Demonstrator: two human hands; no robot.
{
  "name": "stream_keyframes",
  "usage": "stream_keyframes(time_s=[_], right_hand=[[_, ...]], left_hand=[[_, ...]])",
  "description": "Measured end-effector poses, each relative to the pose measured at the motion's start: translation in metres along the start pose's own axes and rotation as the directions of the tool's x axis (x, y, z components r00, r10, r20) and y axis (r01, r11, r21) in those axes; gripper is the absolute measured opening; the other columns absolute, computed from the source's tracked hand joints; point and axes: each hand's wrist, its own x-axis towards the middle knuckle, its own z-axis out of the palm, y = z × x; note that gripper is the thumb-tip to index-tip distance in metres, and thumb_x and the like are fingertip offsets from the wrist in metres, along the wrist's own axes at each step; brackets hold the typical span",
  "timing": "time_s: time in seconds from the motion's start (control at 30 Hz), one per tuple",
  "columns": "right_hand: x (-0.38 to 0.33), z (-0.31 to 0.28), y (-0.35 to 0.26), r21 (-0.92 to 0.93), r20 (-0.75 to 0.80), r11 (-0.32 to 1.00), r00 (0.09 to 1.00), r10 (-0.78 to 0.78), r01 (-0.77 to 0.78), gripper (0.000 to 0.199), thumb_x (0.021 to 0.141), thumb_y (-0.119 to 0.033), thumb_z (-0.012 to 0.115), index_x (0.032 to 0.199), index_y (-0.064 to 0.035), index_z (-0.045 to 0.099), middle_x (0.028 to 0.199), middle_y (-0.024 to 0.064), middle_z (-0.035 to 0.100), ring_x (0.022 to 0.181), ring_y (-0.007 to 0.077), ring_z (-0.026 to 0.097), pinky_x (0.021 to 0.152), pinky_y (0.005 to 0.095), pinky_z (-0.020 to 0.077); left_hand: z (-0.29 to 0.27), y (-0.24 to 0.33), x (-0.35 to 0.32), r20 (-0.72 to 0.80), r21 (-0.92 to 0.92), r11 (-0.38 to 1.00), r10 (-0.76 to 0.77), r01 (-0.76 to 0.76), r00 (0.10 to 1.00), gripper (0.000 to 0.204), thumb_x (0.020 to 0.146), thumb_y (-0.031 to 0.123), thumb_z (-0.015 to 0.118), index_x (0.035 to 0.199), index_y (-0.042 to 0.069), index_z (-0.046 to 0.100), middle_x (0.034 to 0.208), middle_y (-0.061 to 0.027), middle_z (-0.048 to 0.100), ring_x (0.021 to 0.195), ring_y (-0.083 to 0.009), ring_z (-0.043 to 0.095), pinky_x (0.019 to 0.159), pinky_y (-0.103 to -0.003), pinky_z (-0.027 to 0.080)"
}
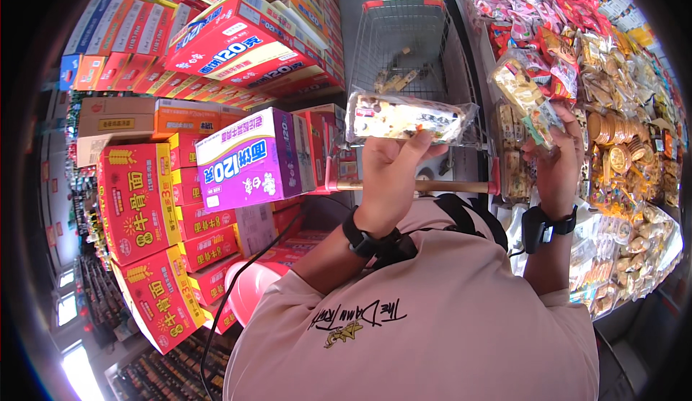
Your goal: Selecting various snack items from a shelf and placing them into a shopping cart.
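Observation:
My left hand (391, 177) is closed round the lower edge of a clear-wrapped snack pack (404, 118), thumb on its front. The pack is long and pale with dark and coloured bits, and lies level above the near end of a wire shopping cart (369, 37). To the right, my right hand (562, 159) grips the lower end of a second clear-wrapped snack pack (520, 87), tilted beside the snack display. A few small light-coloured pieces (396, 80) lie in the cart; their kind is too small to tell.
Stacked red instant noodle cartons (133, 199) and a purple carton (245, 159) stand on the left. On the right, a display holds pink packets (512, 1) and bagged round biscuits (613, 131). The cart's handle (432, 185) is just before me. A pink rounded object (252, 289) sits lower left.

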Motion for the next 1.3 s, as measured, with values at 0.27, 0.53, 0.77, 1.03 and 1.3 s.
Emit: stream_keyframes(time_s=[0.27, 0.53, 0.77, 1.03, 1.3], right_hand=[[0.011, 0.012, 0.037, -0.044, 0.077, 0.994, 0.992, 0.101, -0.097, 0.031, 0.093, -0.013, 0.052, 0.121, -0.0003, 0.053, 0.106, 0.0166, 0.067, 0.069, 0.0188, 0.067, 0.058, 0.0296, 0.0546], [0.044, 0.036, 0.167, -0.324, 0.152, 0.902, 0.926, 0.346, -0.284, 0.041, 0.092, -0.023, 0.065, 0.122, 0.0037, 0.056, 0.101, 0.0139, 0.066, 0.076, 0.0157, 0.068, 0.065, 0.0286, 0.0566], [0.038, 0.052, 0.232, -0.684, 0.401, 0.717, 0.890, 0.217, 0.133, 0.042, 0.091, -0.028, 0.064, 0.119, 0.0031, 0.058, 0.101, 0.0167, 0.068, 0.091, 0.0195, 0.068, 0.080, 0.0346, 0.0525], [-0.003, 0.041, 0.157, -0.660, 0.285, 0.745, 0.885, 0.367, -0.097, 0.038, 0.092, -0.020, 0.065, 0.123, 0.0007, 0.060, 0.107, 0.0115, 0.068, 0.091, 0.0160, 0.065, 0.080, 0.0328, 0.0525], [-0.037, -0.071, 0.112, -0.775, -0.198, 0.624, 0.976, -0.091, -0.099, 0.019, 0.084, -0.019, 0.065, 0.093, -0.0018, 0.067, 0.081, 0.0172, 0.070, 0.075, 0.0312, 0.069, 0.069, 0.0405, 0.0534]], left_hand=[[-0.034, -0.011, 0.008, -0.057, 0.051, 0.998, -0.028, 0.031, 0.998, 0.020, 0.093, 0.004, 0.059, 0.112, -0.002, 0.060, 0.106, -0.0101, 0.066, 0.098, -0.0202, 0.066, 0.089, -0.036, 0.057], [-0.118, -0.017, 0.064, -0.243, 0.300, 0.866, -0.335, 0.399, 0.910, 0.026, 0.096, 0.017, 0.060, 0.119, 0.007, 0.055, 0.104, -0.0038, 0.064, 0.093, -0.0162, 0.064, 0.073, -0.029, 0.054], [-0.164, -0.048, 0.112, -0.342, 0.333, 0.766, -0.445, 0.550, 0.828, 0.028, 0.096, 0.027, 0.058, 0.120, 0.014, 0.056, 0.095, 0.0024, 0.061, 0.079, -0.0105, 0.061, 0.058, -0.026, 0.046], [-0.219, -0.090, 0.136, 0.028, 0.690, 0.612, -0.556, 0.386, 0.831, 0.029, 0.094, 0.035, 0.061, 0.112, 0.013, 0.059, 0.101, -0.0018, 0.063, 0.089, -0.0173, 0.061, 0.076, -0.032, 0.047], [-0.192, -0.095, 0.137, -0.168, 0.379, 0.702, -0.588, 0.603, 0.791, 0.020, 0.094, 0.025, 0.063, 0.110, 0.013, 0.060, 0.096, -0.0007, 0.064, 0.089, -0.0135, 0.060, 0.075, -0.030, 0.047]])
